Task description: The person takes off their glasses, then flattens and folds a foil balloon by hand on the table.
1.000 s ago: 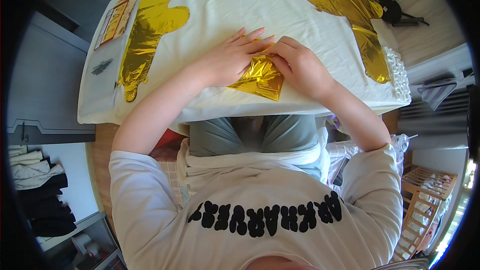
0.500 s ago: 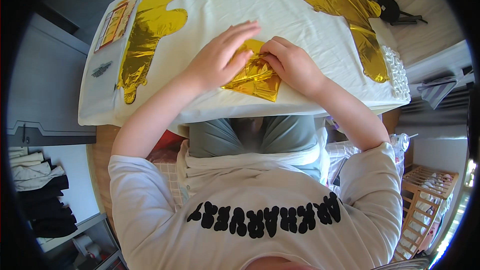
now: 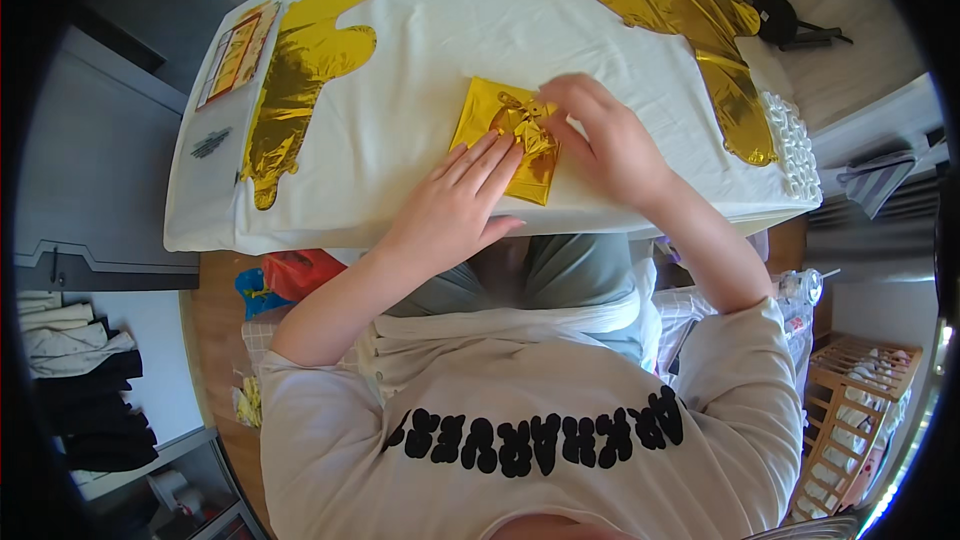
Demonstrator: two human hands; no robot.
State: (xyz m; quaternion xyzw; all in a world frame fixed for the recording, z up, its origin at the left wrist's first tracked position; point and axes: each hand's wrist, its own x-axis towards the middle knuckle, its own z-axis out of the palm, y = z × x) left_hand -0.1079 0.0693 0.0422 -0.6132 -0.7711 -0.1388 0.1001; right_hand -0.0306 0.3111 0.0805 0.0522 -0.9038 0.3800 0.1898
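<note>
A shiny gold foil sheet, folded into a roughly square packet [image 3: 472,108], lies on the white-covered table in front of me. Its middle is crinkled, with loose folds of foil standing up. My left hand [image 3: 455,195] is stretched out with its fingertips flat on the packet's lower left part. Above the packet's right edge is my right hand [image 3: 605,140], its thumb and fingers bent but apart, and nothing shows between them. Flat gold foil balloons lie farther off: one [image 3: 300,70] at the left and more [image 3: 690,15] at the far right.
On the table's left edge are a printed card [image 3: 238,52] and a clear bag with thin grey pieces [image 3: 211,143]. White ring-like pieces [image 3: 790,145] line the right edge. A black spindly object [image 3: 780,18] stands behind. Red and blue bags [image 3: 298,273] sit below the table.
My left hand has come down and nearer, flattening onto the packet. My right hand has let go of the foil and lifted to its right. The packet now lies more upright, showing its crinkled middle.
</note>
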